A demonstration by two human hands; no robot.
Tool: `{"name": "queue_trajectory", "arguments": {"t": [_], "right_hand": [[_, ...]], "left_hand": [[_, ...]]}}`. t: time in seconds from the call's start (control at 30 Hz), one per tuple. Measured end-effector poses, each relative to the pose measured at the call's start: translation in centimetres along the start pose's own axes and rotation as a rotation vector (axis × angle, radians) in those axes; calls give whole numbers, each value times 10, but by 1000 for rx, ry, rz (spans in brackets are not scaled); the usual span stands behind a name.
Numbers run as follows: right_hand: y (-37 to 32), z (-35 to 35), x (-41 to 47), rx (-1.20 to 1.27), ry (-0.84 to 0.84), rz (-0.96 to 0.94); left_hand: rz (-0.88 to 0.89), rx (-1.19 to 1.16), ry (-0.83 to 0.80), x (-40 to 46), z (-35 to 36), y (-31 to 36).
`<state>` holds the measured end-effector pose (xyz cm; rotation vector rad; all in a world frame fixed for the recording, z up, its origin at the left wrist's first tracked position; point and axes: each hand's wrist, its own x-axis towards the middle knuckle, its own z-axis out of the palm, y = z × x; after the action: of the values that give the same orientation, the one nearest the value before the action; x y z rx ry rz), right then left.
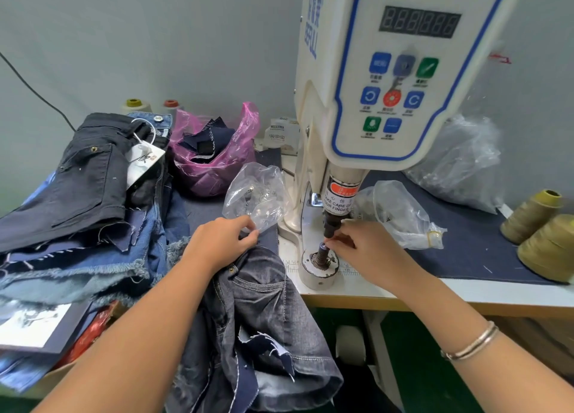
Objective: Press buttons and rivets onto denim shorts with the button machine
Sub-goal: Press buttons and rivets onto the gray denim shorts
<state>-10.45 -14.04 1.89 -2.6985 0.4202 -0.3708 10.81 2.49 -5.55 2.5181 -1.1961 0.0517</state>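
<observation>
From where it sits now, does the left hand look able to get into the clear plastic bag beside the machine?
Probably yes. The left hand already pinches the edge of the clear plastic bag, and nothing lies between them. The dark denim shorts hang below the wrist, not across the way.

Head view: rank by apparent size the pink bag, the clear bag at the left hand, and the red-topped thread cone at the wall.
1. pink bag
2. clear bag, pinched by the left hand
3. red-topped thread cone, farthest away and partly hidden, so its rank is unsure.

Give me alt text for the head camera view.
A person's right hand sets a small part on the button machine's lower post, while the left hand holds dark denim shorts beside it.
</observation>
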Motion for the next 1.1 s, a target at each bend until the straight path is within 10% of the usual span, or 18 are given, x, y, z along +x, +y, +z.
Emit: {"name": "queue_trajectory", "arguments": {"t": [0.37,0.5,0.93,1.1], "right_hand": [[6,13,-22,335,173,45],[-2,19,-45,460,253,14],[-31,33,-51,915,-664,101],[-17,25,-55,1255,-663,172]], "left_hand": [[46,-14,59,-4,-4,3],[40,-352,174,-12,-15,6],[396,-948,-315,-32,-94,71],[277,-862,-402,-19,-88,66]]}}
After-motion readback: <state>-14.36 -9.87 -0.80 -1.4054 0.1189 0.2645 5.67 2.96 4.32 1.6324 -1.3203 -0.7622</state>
